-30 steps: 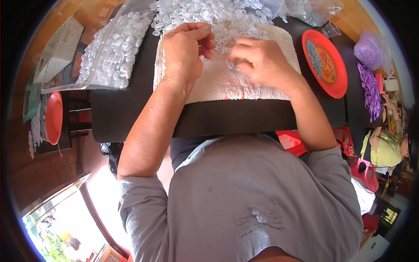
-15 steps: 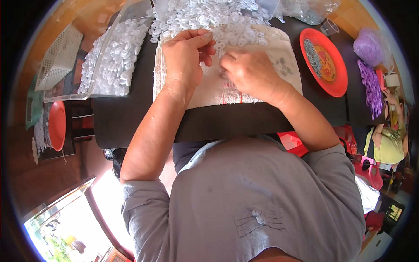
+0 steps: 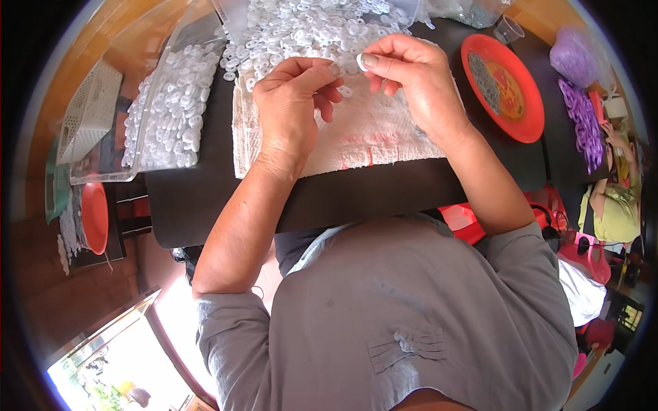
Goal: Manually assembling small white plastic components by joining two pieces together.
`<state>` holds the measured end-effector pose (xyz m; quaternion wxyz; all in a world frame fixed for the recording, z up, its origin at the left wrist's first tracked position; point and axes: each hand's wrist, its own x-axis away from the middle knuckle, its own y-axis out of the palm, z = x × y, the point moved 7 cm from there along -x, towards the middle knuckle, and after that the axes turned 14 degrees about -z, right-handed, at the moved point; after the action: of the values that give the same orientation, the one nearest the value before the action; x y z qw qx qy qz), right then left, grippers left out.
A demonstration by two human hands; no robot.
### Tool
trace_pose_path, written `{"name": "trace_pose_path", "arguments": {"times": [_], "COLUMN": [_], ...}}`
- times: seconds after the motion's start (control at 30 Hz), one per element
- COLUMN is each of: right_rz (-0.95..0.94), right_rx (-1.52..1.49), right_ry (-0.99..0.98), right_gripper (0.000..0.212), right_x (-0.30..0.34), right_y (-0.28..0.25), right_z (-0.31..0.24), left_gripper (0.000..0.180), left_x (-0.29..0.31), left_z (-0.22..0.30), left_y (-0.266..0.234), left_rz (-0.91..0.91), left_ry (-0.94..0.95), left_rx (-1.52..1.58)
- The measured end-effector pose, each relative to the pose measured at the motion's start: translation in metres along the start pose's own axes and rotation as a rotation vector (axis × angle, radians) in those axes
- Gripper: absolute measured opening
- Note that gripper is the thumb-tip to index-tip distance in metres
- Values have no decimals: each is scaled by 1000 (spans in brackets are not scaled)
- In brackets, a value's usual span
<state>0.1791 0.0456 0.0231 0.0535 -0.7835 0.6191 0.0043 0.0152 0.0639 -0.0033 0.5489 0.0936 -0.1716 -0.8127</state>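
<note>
My right hand [image 3: 426,85] pinches a small white plastic ring [image 3: 360,62] between thumb and fingertip, above a pale towel [image 3: 404,137]. Close by on the left, my left hand [image 3: 288,99] has its thumb pressed against the index finger, the other fingers curled. Whatever lies in that pinch is too small or hidden to make out. The fingertips of the two hands are a short gap apart. Behind them spreads a heap of white plastic rings [image 3: 295,34], reaching onto the towel's far edge. One loose ring [image 3: 345,91] lies below the hands.
At left stands a clear box [image 3: 137,154] of similar white pieces [image 3: 171,103]. A red plate [image 3: 531,123] to the right holds small grey pieces [image 3: 484,82]. Beyond it are a clear cup [image 3: 508,29] and purple linked strips [image 3: 581,127]. Another person [image 3: 613,212] sits far right.
My right hand has risen from the towel and moved away and slightly right, now showing a white ring. My left hand keeps its pinch. Grey bits seen on the towel are now hidden or gone.
</note>
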Motion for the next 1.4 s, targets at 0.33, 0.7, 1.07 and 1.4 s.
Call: {"name": "trace_pose_path", "arguments": {"times": [0.33,0.7,1.07,1.4], "right_rz": [-10,-40,-13,-57], "right_rx": [405,449,324,126], "right_ry": [-220,-236,-199,-159], "right_gripper": [10,6,9,16], "right_x": [3,0,-2,-3], "right_y": [7,11,11,3], "right_z": [-13,-4,5,-6], "left_gripper": [10,9,7,10], "left_x": [2,1,2,4], "left_z": [-3,-9,-15,-9], "left_y": [4,9,7,6], "left_rz": [-38,-82,-36,-18], "left_ry": [-9,-42,-51,-27], "left_rx": [53,54,124,68]}}
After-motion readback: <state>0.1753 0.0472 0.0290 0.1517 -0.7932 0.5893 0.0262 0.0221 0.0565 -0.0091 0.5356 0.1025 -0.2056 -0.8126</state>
